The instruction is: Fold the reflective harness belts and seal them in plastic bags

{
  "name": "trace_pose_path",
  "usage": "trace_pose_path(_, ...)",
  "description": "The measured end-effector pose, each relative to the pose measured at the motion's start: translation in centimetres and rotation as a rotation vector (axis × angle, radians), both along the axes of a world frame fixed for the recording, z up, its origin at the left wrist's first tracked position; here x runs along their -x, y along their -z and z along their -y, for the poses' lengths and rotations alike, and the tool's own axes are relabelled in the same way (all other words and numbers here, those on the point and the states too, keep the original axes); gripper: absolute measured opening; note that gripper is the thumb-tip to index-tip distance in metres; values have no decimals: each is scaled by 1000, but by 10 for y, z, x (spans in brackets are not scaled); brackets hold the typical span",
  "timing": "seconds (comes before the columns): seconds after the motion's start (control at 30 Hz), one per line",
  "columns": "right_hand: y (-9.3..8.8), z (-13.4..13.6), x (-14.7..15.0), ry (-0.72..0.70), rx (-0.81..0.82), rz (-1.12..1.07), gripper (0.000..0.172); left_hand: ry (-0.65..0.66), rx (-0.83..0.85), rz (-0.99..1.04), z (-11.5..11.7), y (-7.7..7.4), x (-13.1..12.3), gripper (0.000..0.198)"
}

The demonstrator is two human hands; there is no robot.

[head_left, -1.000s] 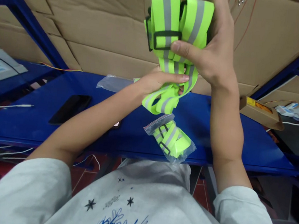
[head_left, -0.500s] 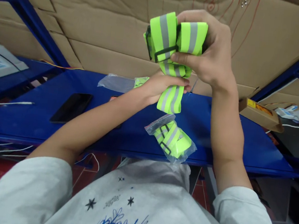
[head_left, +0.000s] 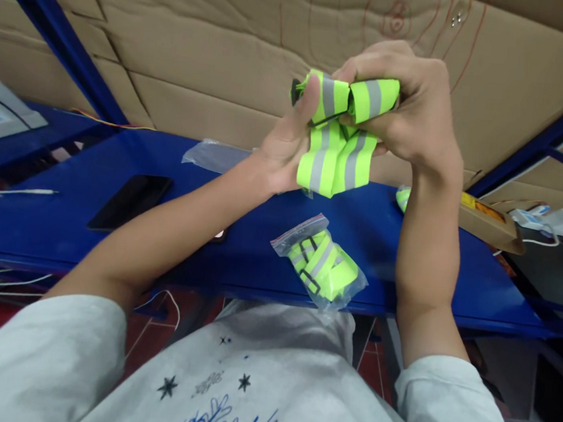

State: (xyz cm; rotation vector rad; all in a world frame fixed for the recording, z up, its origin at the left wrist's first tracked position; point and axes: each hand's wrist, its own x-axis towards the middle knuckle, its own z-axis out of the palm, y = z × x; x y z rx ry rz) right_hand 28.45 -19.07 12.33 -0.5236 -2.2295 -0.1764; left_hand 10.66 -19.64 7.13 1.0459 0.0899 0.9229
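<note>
Both hands hold a bundle of neon-yellow reflective strap [head_left: 334, 163] with grey stripes and black buckles, raised above the blue table. My left hand [head_left: 289, 141] grips it from the left, thumb up against the folds and the other fingers hidden behind. From the right, my right hand [head_left: 413, 107] is closed round the upper folds, its fingers over the top. Loops of strap hang below the hands. Underneath, near the table's front edge, lies a clear zip bag [head_left: 326, 263] with another folded yellow strap and black buckles inside.
A black phone [head_left: 130, 202] lies on the blue table [head_left: 257, 255] at left. Beyond my left forearm is an empty clear plastic bag [head_left: 211, 156]. A cardboard box [head_left: 491, 223] and white cables stand at right. Cardboard sheeting [head_left: 202, 48] closes off the back.
My left hand has moved up beside the upper folds, its thumb now raised. My right hand has lowered slightly, bringing the bundle down and closer together. The bagged strap stays put.
</note>
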Motion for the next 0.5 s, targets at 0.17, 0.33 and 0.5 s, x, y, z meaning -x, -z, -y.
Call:
trace_pose_path(0.17,2,-5,2,24,-33,36,42,-46,-65,23,-1,-4,4,65)
trace_pose_path(0.33,4,-16,-9,-40,235,331,74,-148,-20,57,-21,2,8,22)
trace_pose_path(0.5,1,-15,-14,-137,303,134,58,-241,31,-26,-25,5,8,43)
